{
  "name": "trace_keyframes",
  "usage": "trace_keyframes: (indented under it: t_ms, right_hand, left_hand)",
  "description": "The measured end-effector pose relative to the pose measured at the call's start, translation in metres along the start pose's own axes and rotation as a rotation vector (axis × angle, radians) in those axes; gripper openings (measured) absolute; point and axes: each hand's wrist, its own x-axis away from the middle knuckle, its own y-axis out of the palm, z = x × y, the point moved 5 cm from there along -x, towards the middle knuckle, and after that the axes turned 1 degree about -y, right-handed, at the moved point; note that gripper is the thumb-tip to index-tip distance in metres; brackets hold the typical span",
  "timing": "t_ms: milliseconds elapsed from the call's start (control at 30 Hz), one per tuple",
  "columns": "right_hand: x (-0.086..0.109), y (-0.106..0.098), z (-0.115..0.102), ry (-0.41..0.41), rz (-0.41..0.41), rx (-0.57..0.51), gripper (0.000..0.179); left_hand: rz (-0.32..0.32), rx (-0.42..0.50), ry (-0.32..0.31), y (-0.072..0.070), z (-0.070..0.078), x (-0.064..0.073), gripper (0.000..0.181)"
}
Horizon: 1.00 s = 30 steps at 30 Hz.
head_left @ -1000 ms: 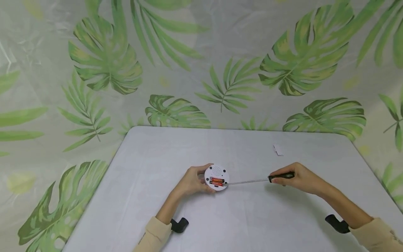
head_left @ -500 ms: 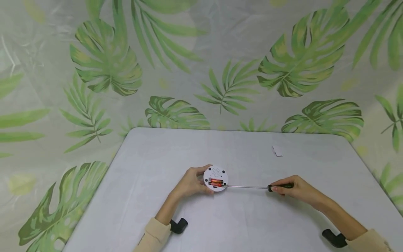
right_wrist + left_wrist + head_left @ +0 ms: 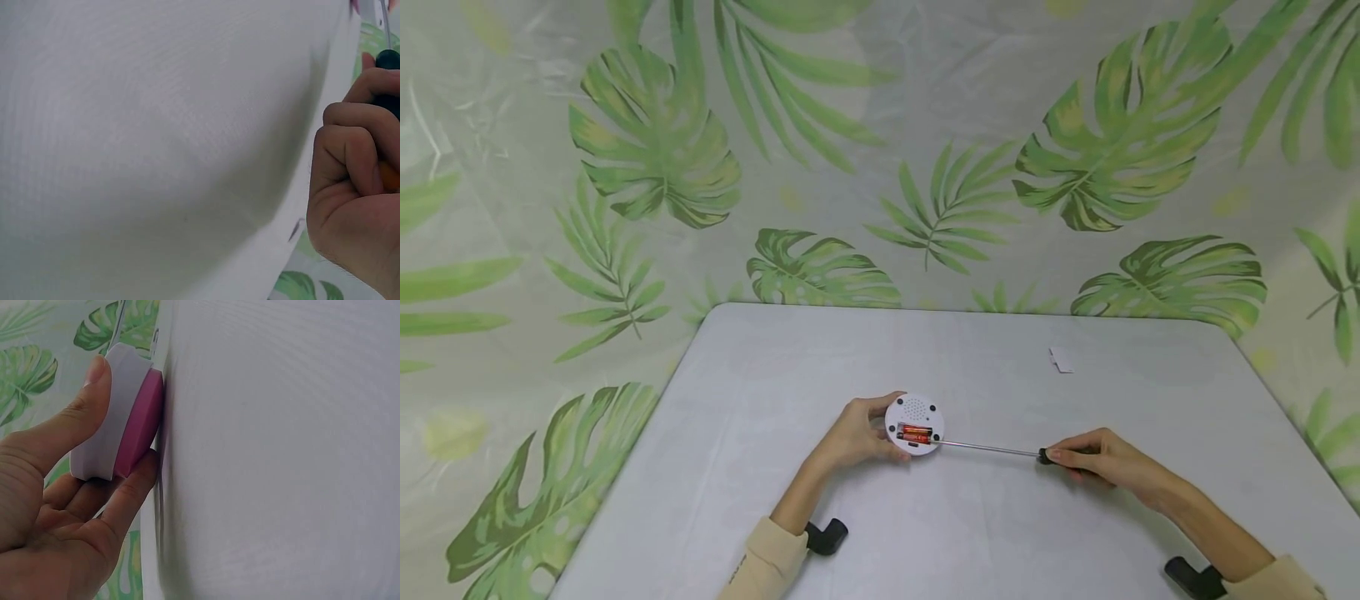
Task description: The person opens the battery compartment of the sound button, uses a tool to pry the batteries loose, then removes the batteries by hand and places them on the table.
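Observation:
My left hand (image 3: 853,433) grips a round white device (image 3: 915,407) by its left edge, thumb and fingers on opposite sides. The device's back faces up, with speaker holes, dark round feet and an uncovered compartment. Two red batteries (image 3: 916,433) lie side by side in it. The left wrist view shows the device's pink underside (image 3: 141,422) close to the table. My right hand (image 3: 1105,462) holds a screwdriver (image 3: 988,448) by its dark handle, fingers curled round it in the right wrist view. Its long metal shaft reaches left, the tip at the compartment's lower right corner.
A small white piece (image 3: 1061,360) lies on the white-covered table (image 3: 790,358) toward the back right. Behind the table hangs a leaf-patterned sheet (image 3: 940,108). Black wrist-camera mounts (image 3: 827,537) stick out from both wrists.
The right hand has moved toward the front of the table, so the screwdriver's handle end sits lower and its shaft now slopes down to the right. The left hand and device have hardly moved.

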Motion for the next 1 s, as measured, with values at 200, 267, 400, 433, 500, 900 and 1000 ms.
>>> trace_keyframes:
  t_ms: [200,267,400,433,500,900,1000]
  right_hand:
    - [0.0,0.001,0.0,-0.005,-0.022,-0.026,0.039]
    - [0.001,0.0,0.0,-0.007,-0.014,-0.013,0.039]
    - [0.002,-0.001,-0.002,-0.024,0.027,0.029,0.038]
    - [0.002,-0.001,-0.002,-0.035,0.041,0.046,0.037]
    - [0.003,-0.001,-0.002,-0.05,0.074,0.073,0.037]
    - [0.011,0.013,-0.004,-0.174,0.233,0.149,0.03]
    - [0.009,0.021,-0.009,-0.184,0.231,0.161,0.03]
  left_hand:
    - [-0.002,0.007,-0.005,0.0,0.0,0.0,0.095]
    - [-0.004,0.011,-0.008,0.0,0.0,0.0,0.095]
    - [-0.008,0.011,-0.008,0.001,0.001,-0.001,0.095]
    - [-0.008,0.009,-0.006,0.001,0.0,-0.002,0.095]
    - [-0.011,0.008,-0.004,0.001,0.0,-0.002,0.095]
    - [-0.008,0.011,-0.009,-0.001,-0.002,-0.001,0.094]
    - [-0.015,-0.006,0.004,0.004,0.0,-0.003,0.092]
